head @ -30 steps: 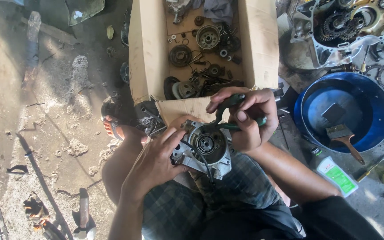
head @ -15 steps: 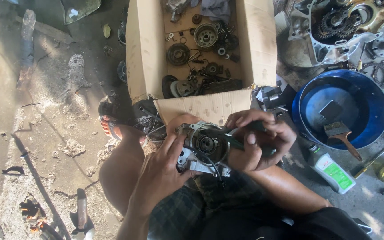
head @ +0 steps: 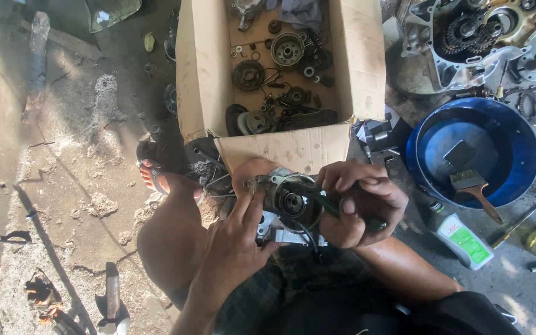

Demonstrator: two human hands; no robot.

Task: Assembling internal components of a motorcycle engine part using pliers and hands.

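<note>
1. The left hand [head: 234, 245] supports a small engine cover assembly [head: 286, 208] above the knees, its fingers spread under it.
2. The right hand [head: 358, 205] has its fingers pressed around a green-handled tool [head: 333, 208] set into the assembly.
3. The tool may slip, because the part rests only in a hand.
4. Rough concrete floor [head: 63, 155], with a cardboard box [head: 280, 146] of gears and a blue basin [head: 473, 152] nearby.
</note>
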